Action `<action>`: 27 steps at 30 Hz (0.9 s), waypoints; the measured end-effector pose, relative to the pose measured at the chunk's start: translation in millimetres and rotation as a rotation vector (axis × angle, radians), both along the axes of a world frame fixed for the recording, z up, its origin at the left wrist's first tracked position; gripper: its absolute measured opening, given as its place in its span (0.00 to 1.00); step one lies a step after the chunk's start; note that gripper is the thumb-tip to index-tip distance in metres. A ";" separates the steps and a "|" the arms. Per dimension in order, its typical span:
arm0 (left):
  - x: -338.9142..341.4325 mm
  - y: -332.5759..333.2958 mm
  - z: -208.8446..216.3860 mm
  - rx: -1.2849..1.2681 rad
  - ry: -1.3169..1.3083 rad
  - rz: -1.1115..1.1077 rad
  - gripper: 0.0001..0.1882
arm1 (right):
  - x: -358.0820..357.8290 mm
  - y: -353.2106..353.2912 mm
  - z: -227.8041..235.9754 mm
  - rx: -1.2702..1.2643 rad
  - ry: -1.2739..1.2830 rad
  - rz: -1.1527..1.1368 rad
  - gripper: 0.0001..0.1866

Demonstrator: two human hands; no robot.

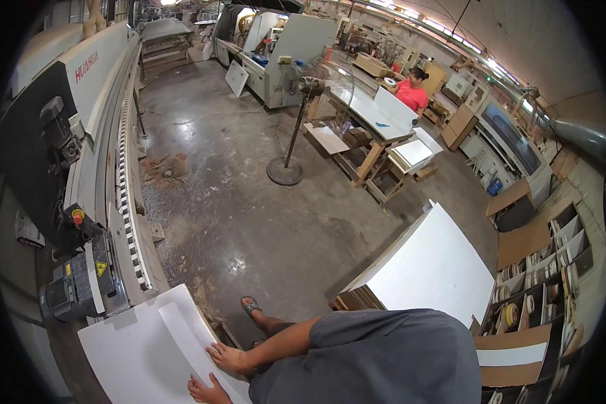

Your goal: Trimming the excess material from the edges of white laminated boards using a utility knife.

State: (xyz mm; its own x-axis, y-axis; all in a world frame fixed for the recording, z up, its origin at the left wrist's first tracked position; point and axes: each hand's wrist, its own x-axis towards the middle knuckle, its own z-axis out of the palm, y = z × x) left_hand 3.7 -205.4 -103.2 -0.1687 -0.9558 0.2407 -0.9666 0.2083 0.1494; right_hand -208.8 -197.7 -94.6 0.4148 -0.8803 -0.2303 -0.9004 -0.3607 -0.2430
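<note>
A long, narrow white strip panel [188,334] lies on top of a wider white board [131,353] at the lower left, beside the long machine. My right hand [230,357] rests palm down on the strip near its outer edge, its fingers stretched out and apart. Closer to the lower edge, my left hand [209,390] touches the same white strip, thumb and fingers spread. Neither hand is wrapped round anything. The strip's near end passes out of sight beneath my arms and grey shirt.
A long edge-processing machine [124,195] runs along the left, with a red knob [78,216]. A stack of white boards [431,259] stands right of me. Ahead are a pedestal fan [293,135] and a worktable [367,111] with a person [411,92] in red. Shelves of rolls [518,313] line the right.
</note>
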 end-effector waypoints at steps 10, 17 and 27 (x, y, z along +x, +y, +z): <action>-31.5 22.4 9.0 -0.045 0.035 -0.020 0.46 | 0.9 -0.3 -2.3 0.037 -0.082 -0.012 0.38; -43.0 18.7 21.0 -0.041 0.136 -0.009 0.40 | -1.9 0.4 -11.1 0.015 -0.086 -0.061 0.35; -39.8 25.7 31.0 -0.002 0.134 0.071 0.37 | 0.5 -0.9 -24.5 0.001 -0.052 -0.049 0.32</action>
